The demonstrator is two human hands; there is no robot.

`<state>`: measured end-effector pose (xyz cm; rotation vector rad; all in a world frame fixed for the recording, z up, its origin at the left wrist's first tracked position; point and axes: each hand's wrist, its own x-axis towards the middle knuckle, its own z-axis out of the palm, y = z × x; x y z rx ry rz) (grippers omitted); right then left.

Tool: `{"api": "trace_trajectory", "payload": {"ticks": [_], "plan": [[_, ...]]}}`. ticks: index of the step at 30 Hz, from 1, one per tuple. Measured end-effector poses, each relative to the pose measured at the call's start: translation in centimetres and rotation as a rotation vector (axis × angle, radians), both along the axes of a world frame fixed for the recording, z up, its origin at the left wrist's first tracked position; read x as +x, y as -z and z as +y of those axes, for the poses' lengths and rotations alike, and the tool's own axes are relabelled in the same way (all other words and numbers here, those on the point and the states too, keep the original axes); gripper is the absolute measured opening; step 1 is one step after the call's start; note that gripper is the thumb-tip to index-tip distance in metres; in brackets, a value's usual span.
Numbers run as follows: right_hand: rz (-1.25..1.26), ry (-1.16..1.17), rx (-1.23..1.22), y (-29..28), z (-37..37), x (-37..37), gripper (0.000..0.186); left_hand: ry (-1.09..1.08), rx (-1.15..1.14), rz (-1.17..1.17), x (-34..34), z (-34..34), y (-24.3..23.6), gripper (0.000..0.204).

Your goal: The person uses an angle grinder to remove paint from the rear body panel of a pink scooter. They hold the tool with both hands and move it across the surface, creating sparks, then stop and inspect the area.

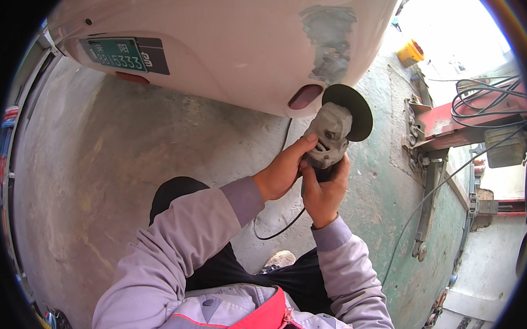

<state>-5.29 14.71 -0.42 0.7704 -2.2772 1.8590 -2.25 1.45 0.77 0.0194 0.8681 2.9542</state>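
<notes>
Both hands are closed on the grinder in the middle of the scene, near side of the bumper; the left hand grips from the left, thumb up against the head, and the right hand wraps the body from the near right; the disc is on the far right of the head, just beside the lamp in view.

As for progress, the far right of the bumper bears a grey patch, so some surface work there looks done; its ragged edges and mottled, darker near half suggest that it is unfinished, with smoothing and finishing probably left; the pale paint around it looks whole.

The disc's outer face is turned away, so its grit and wear cannot be judged; whether it spins, or touches the bumper, I cannot tell; the fingers under the grinder are mostly hidden, and so is any switch; the cord is partly out of sight behind the hands; the bumper's far part is cut off; glare washes out the far right.
</notes>
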Motion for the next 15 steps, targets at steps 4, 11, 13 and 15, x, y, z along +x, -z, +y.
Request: {"api": "trace_trajectory", "payload": {"ticks": [4, 11, 13, 15], "plan": [[0.01, -0.003, -0.004, 0.11, -0.07, -0.1, 0.065, 0.002, 0.001, 0.008, -0.08, -0.1, 0.02, 0.058], [0.021, -0.001, 0.009, 0.14, -0.06, -0.25, 0.067, -0.001, -0.011, -0.005, -0.08, -0.07, 0.03, 0.059], [0.011, -0.02, -0.013, 0.09, -0.07, -0.22, 0.067, 0.001, -0.011, 0.004, -0.13, -0.1, 0.02, 0.059], [0.003, -0.026, -0.018, 0.03, -0.07, -0.2, 0.068, 0.003, -0.011, 0.007, -0.16, -0.12, 0.0, 0.059]]}}
